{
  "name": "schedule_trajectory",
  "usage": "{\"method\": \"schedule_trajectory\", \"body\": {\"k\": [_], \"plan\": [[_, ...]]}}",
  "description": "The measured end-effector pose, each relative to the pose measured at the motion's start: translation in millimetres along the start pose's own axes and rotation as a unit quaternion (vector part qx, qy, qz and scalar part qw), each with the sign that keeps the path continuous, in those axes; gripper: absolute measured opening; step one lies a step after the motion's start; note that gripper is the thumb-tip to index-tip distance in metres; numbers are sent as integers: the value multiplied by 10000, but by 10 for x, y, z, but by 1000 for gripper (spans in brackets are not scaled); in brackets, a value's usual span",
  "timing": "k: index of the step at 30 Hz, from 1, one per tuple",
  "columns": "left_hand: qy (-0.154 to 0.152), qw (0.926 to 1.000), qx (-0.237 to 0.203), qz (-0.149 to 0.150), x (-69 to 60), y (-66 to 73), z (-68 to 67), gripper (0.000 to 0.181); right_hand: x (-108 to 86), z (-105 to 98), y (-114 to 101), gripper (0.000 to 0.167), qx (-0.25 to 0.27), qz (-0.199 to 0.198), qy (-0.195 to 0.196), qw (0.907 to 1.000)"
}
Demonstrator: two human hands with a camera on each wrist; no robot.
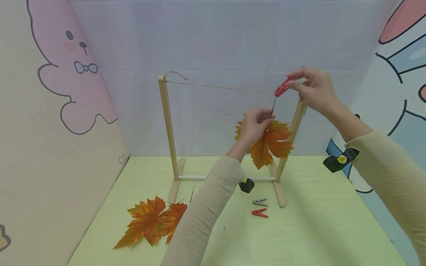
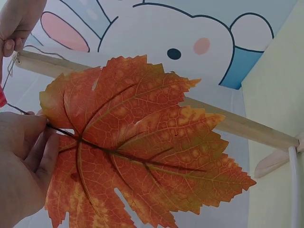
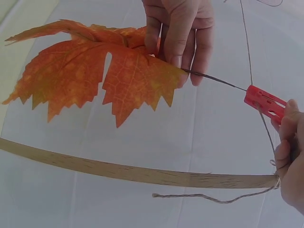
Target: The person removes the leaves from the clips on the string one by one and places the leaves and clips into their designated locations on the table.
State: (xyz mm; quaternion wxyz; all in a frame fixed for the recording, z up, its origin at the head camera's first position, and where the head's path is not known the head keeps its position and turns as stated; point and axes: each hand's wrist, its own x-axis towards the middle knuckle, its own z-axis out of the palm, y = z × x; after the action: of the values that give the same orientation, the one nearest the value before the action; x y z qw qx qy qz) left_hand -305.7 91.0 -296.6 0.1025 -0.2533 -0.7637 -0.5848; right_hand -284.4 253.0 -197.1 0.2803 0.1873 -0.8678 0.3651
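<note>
An orange artificial maple leaf (image 1: 271, 144) hangs below the twine (image 1: 219, 87) strung between two wooden posts. My left hand (image 1: 254, 125) pinches its dark stem just above the leaf blade, as the left wrist view of the leaf (image 2: 142, 142) also shows. Up at the line, my right hand (image 1: 314, 88) holds a red clothespin (image 1: 282, 87) between thumb and fingers. In the right wrist view the clothespin (image 3: 266, 103) sits across the twine, and the stem's tip (image 3: 237, 87) meets its nose. Whether the clothespin bites the stem cannot be made out.
More orange leaves (image 1: 149, 221) lie at the table's left, partly behind my left sleeve. A grey clothespin (image 1: 260, 202) and another red clothespin (image 1: 260, 212) lie in front of the frame's right foot (image 1: 280, 192). A white rod (image 1: 193, 177) joins the posts low down.
</note>
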Motion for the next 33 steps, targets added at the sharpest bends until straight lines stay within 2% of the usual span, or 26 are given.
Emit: {"method": "schedule_trajectory", "body": {"k": [11,18,22,27,33], "plan": [[5,10000,19,-73,-63,-80,-57,20,9,67,-70,20,-44,-554,914,9943],[-14,9998,16,-193,-105,-147,-109,20,11,100,-85,22,-85,-471,1233,9912],[17,9997,44,-226,-117,-200,-143,20,15,104,-84,23,165,-463,1242,9910],[41,9995,120,-274,-148,-250,-202,19,6,100,-66,29,714,-346,985,9920],[50,9993,146,-347,-198,-315,-275,19,-42,98,-44,32,816,-244,939,9919]]}}
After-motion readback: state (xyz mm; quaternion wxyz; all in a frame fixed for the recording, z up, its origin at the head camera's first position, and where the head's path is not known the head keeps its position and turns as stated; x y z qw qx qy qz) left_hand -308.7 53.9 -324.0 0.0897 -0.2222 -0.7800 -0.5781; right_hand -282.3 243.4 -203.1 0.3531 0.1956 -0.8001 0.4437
